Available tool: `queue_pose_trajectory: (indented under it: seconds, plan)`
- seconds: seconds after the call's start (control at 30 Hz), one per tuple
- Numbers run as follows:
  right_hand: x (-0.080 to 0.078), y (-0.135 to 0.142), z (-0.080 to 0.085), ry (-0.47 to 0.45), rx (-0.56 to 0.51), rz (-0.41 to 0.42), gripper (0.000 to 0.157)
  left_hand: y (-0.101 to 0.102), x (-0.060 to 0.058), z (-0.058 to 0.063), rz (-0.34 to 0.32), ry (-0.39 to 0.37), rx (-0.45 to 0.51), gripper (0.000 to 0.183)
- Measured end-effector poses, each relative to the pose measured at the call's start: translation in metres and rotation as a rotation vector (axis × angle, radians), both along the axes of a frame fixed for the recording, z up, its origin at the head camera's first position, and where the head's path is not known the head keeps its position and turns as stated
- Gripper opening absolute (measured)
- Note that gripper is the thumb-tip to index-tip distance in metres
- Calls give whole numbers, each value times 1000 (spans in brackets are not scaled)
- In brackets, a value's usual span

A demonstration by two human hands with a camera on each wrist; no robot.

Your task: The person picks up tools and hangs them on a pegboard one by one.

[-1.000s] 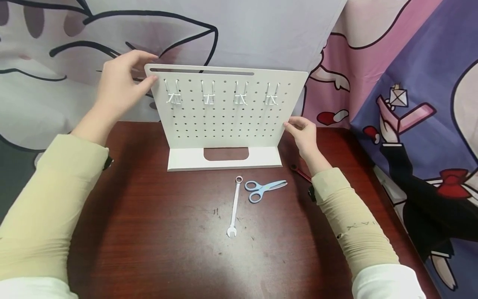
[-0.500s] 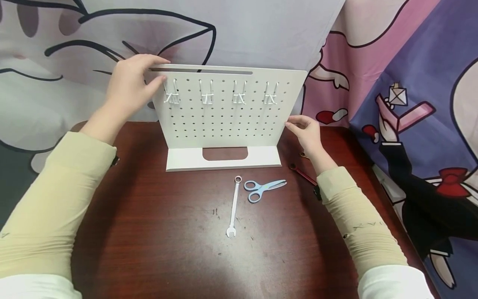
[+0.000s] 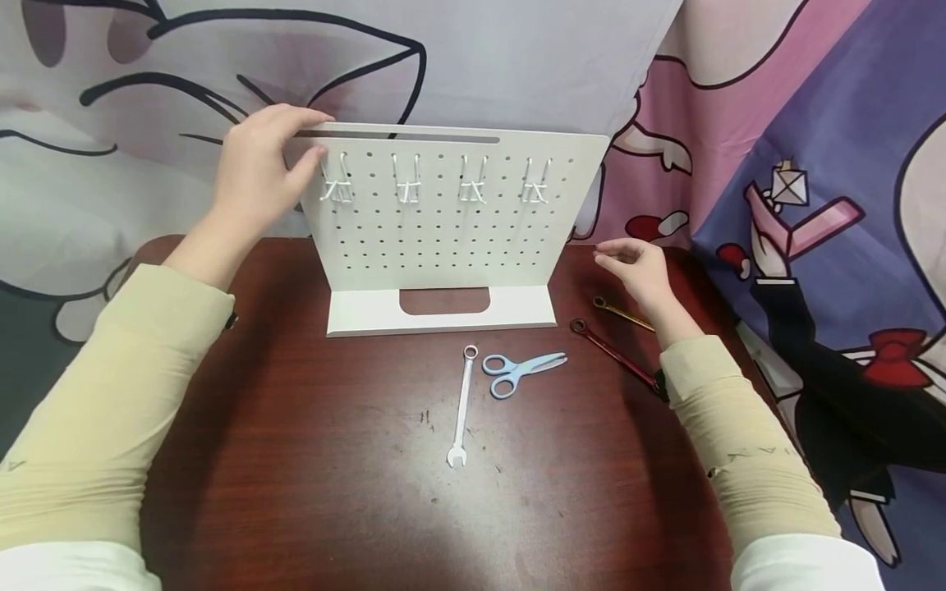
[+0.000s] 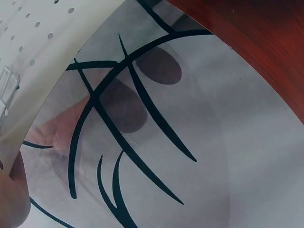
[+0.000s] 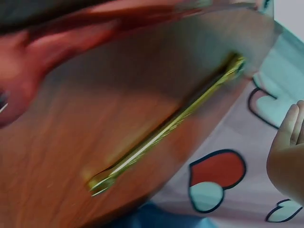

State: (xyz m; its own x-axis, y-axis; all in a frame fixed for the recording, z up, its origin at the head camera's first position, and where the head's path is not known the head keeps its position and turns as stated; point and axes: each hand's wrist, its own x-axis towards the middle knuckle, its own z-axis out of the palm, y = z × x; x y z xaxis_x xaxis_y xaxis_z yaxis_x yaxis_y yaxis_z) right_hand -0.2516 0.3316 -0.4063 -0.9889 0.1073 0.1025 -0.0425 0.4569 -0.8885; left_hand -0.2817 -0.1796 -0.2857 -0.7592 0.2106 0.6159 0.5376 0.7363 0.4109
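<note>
A white pegboard [image 3: 443, 277] stands on its flat base, with several white wire hooks [image 3: 471, 190] along its upper part. My left hand [image 3: 254, 168] grips its upper left corner, thumb in front and the other fingers reaching behind. In the left wrist view the thumb [image 4: 13, 202] lies against the board's edge. Apart from the board's right side, my right hand [image 3: 641, 275] hovers with loosely bent fingers and holds nothing. Nearest to it on the table lie a gold wrench [image 3: 624, 313] and a red wrench [image 3: 617, 355], both partly covered by the right arm.
In front of the board a silver combination wrench [image 3: 464, 406] lies beside light blue scissors [image 3: 525, 369]. The dark red wooden table [image 3: 355, 492] meets a printed cloth [image 3: 517, 66] at the back and another cloth [image 3: 798, 287] on the right.
My right hand has let go of the board's right edge and moved right, uncovering more of the gold and red wrenches. My left hand has slid slightly right along the top corner.
</note>
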Motion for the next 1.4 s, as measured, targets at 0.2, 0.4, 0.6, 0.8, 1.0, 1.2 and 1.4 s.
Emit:
queue_pose_trajectory:
  seconds: [0.2,0.4,0.6,0.8,1.0,1.2,1.4]
  plan:
    - [5,24,-10,-10,159,20,30,-1,0,-1,-3,28,3,32]
    - [12,44,-17,-67,251,50,27,-3,1,0,3,26,1,32]
    - [18,59,-22,-116,354,106,27,-3,2,1,12,15,-5,32]
    - [21,66,-26,-165,447,157,27,-3,1,1,5,17,4,32]
    - [24,70,-31,-213,452,191,27,0,0,0,2,10,-10,32]
    - [26,69,-32,-208,521,216,26,0,1,1,14,-12,-23,33]
    - [28,68,-31,-225,566,239,23,1,1,2,13,-17,-21,33]
